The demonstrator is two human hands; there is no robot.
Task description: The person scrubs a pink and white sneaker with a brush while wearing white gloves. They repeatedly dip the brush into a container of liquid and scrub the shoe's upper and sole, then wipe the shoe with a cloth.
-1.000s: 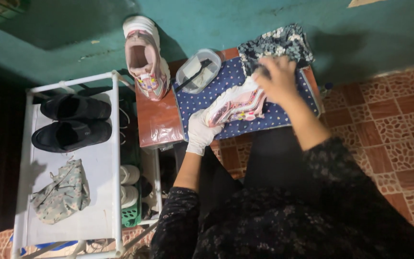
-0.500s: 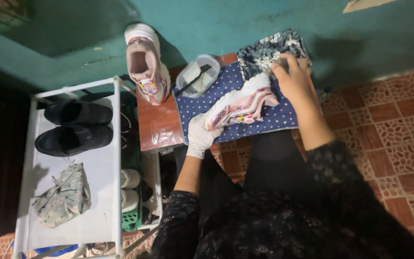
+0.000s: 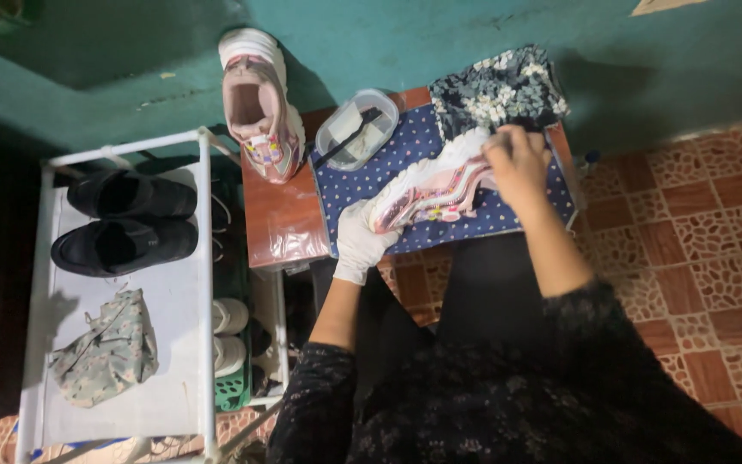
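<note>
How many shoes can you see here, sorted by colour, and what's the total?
Pink and white sneakers: 2, one held on its side by the gloved left hand and bare right hand at, one standing on the brown table at
Black slip-on shoes: 2 on the white rack, at and
Total: 4

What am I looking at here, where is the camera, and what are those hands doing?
The camera sits on a person's head and looks straight down, so you see their own arms. The gloved left hand grips the toe of a pink and white sneaker; the bare right hand rests on its heel end. The shoe lies sideways on a dotted blue cloth over a small brown table. Beside it stand the matching sneaker, a clear tub with a brush and a floral cloth. The white rack at left carries black shoes.
</note>
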